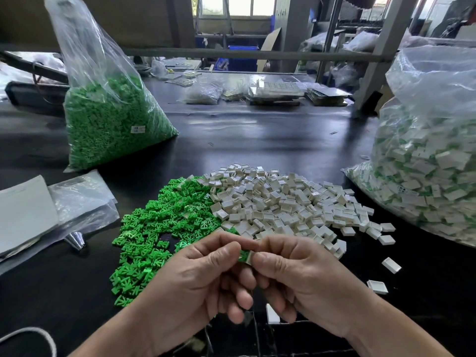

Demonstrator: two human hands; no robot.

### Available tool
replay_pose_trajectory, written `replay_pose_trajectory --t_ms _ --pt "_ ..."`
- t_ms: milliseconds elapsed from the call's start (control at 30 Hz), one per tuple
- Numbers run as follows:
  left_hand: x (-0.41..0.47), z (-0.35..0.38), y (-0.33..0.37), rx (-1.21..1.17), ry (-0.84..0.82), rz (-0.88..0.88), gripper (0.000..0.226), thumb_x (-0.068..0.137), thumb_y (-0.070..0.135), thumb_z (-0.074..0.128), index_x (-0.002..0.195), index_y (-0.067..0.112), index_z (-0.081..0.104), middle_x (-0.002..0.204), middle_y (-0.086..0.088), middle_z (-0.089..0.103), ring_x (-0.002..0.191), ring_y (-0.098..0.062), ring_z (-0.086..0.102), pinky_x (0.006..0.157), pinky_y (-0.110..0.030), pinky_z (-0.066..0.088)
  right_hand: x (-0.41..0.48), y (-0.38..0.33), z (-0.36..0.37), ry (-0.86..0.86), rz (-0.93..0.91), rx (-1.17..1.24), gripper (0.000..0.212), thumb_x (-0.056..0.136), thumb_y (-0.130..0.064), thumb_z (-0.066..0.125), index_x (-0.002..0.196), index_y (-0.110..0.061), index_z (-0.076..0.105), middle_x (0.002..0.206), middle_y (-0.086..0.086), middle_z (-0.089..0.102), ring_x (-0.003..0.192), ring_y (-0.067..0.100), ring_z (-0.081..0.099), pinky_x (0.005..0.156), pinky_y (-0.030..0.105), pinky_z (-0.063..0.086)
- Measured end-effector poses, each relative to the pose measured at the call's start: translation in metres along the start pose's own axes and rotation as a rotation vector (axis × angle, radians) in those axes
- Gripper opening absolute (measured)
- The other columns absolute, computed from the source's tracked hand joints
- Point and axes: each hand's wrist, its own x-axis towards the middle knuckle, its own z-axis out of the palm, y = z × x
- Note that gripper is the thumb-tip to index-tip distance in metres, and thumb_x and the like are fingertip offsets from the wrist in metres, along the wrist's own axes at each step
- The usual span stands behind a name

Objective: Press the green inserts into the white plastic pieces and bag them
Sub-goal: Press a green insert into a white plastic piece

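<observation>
Both hands meet low over the dark table (257, 140); the left hand (203, 276) pinches a green insert (243, 255), the right hand (296, 279) pinches a white piece (249, 256) against it; both look light, rigid and small, best held by the edges; the filled bag (432, 150) waits right.

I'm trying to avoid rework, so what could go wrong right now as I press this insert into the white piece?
The green insert and white piece are pinched between the left hand and right hand, so they may slip into the green pile below. Stray white pieces beside the right forearm could get swept off the table.
</observation>
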Motion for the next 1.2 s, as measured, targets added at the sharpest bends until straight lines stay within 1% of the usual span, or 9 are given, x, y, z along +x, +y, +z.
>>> replay_pose_trajectory --t_ms 200,333,467,600,700,767,833,1000,1200 --pt "0.001 -0.002 0.000 -0.019 -0.037 -0.044 0.032 0.079 0.018 0.079 0.105 0.002 0.067 0.068 -0.020 0.061 0.051 -0.025 0.064 0.044 -0.030 0.055 -0.003 -0.005 -0.003 -0.004 0.036 -0.035 0.032 0.092 -0.028 0.068 0.092 0.003 0.061 0.071 0.013 0.055 0.045 0.015 0.048 0.037 0.020 0.041" --pt "0.002 -0.002 -0.003 0.035 0.010 -0.045 0.018 0.082 0.020 0.073 0.095 0.008 0.069 0.062 -0.017 0.060 0.045 -0.022 0.062 0.039 -0.027 0.052 -0.002 -0.006 0.003 -0.019 0.020 -0.090 0.019 0.093 -0.027 0.067 0.087 -0.009 0.068 0.071 0.011 0.057 0.045 0.012 0.050 0.038 0.019 0.041" --pt "0.004 -0.004 -0.009 -0.003 0.029 0.052 0.023 0.083 0.021 0.076 0.100 0.006 0.069 0.062 -0.015 0.061 0.046 -0.021 0.062 0.041 -0.027 0.052 0.001 -0.002 0.012 0.017 -0.031 0.049 0.017 0.094 -0.023 0.063 0.079 -0.017 0.068 0.071 0.008 0.064 0.044 0.011 0.050 0.038 0.019 0.040" --pt "0.007 -0.004 -0.012 0.315 0.190 0.216 0.024 0.081 0.029 0.070 0.099 0.013 0.070 0.056 -0.009 0.054 0.041 -0.018 0.051 0.038 -0.024 0.042 0.005 0.000 0.020 0.044 -0.050 0.183 0.018 0.094 -0.021 0.060 0.079 -0.012 0.063 0.069 0.011 0.061 0.046 0.014 0.049 0.040 0.021 0.039" --pt "0.004 -0.010 -0.006 0.495 0.324 0.384 0.028 0.082 0.037 0.064 0.102 0.018 0.070 0.070 -0.011 0.058 0.061 -0.026 0.055 0.057 -0.039 0.048 0.003 -0.001 0.024 0.043 -0.034 -0.093 0.016 0.098 -0.025 0.060 0.082 -0.021 0.063 0.067 0.002 0.060 0.051 0.014 0.053 0.045 0.024 0.044" --pt "0.001 -0.009 -0.007 0.368 0.275 0.396 0.051 0.083 0.054 0.055 0.108 0.011 0.068 0.093 -0.018 0.066 0.082 -0.037 0.062 0.074 -0.054 0.049 0.001 0.002 0.034 0.036 -0.102 -0.364 0.015 0.100 -0.025 0.061 0.085 -0.026 0.062 0.065 -0.009 0.062 0.053 0.005 0.056 0.049 0.019 0.046" --pt "-0.001 -0.001 -0.014 0.264 0.194 0.304 0.070 0.085 0.066 0.047 0.106 0.003 0.070 0.106 -0.030 0.066 0.092 -0.050 0.063 0.082 -0.061 0.047 0.001 0.008 0.048 0.067 -0.275 -0.468 0.010 0.097 -0.017 0.063 0.088 -0.020 0.065 0.064 -0.024 0.060 0.054 -0.004 0.057 0.052 0.009 0.044" --pt "0.003 0.016 -0.021 0.139 0.156 0.311 0.066 0.091 0.054 0.041 0.072 -0.002 0.072 0.094 -0.035 0.068 0.092 -0.047 0.067 0.079 -0.037 0.058 0.001 0.019 0.056 0.159 -0.466 -0.577 0.006 0.094 -0.006 0.064 0.092 -0.004 0.070 0.064 -0.031 0.050 0.059 -0.014 0.054 0.059 0.006 0.041" --pt "0.000 0.020 -0.021 0.121 0.196 0.349 0.063 0.093 0.049 0.043 0.070 -0.004 0.071 0.091 -0.036 0.068 0.090 -0.047 0.068 0.076 -0.035 0.058 0.000 0.014 0.060 0.169 -0.515 -0.638 0.006 0.093 -0.003 0.065 0.090 -0.002 0.070 0.070 -0.023 0.050 0.061 -0.010 0.053 0.060 0.005 0.039"
